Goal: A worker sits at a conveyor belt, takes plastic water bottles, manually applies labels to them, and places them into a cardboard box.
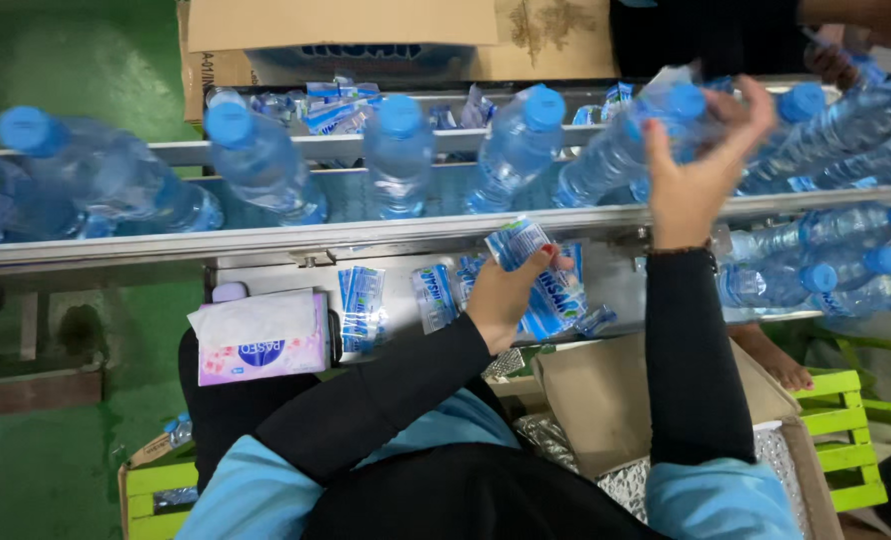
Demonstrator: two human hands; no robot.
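Left hand [506, 295] grasps a label sleeve [536, 275] below the conveyor rail [266, 240]; right hand [701, 165] clasps a bottle [626, 150] above it.

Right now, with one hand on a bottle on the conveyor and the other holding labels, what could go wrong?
The right hand grips one clear plastic blue-capped bottle among crowded neighbours; lifting it may knock over the next bottle. The left hand pinches a blue-and-white label sleeve loosely, so it might slip onto the metal tray.

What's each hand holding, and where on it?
Left hand: a stack of blue-and-white labels, pinched at its near edge. Right hand: a clear water bottle, gripped near its blue-capped neck.
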